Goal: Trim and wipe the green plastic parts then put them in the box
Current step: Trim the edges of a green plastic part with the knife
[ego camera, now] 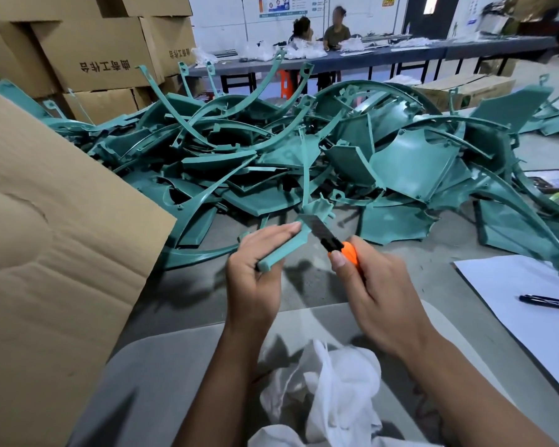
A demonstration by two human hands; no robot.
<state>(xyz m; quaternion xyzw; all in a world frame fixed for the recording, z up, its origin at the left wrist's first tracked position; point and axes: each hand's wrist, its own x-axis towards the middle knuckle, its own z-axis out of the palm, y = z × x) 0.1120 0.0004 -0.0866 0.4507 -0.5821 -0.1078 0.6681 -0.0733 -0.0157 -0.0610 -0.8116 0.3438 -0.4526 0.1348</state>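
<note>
My left hand (255,272) grips the lower end of a long curved green plastic part (283,250) that rises toward the pile. My right hand (371,285) holds an orange utility knife (349,253); its extended blade (317,229) lies against the part just above my left fingers. A big heap of green plastic parts (304,156) covers the table behind. A large open cardboard box flap (55,253) stands at the left. A crumpled white cloth (333,391) lies on my lap below the hands.
A white sheet of paper (530,311) with a black pen (549,303) lies at the right. Stacked cardboard boxes (100,56) fill the back left. Two people sit at a long table (433,51) far behind. A phone-like item (555,180) rests at the right edge.
</note>
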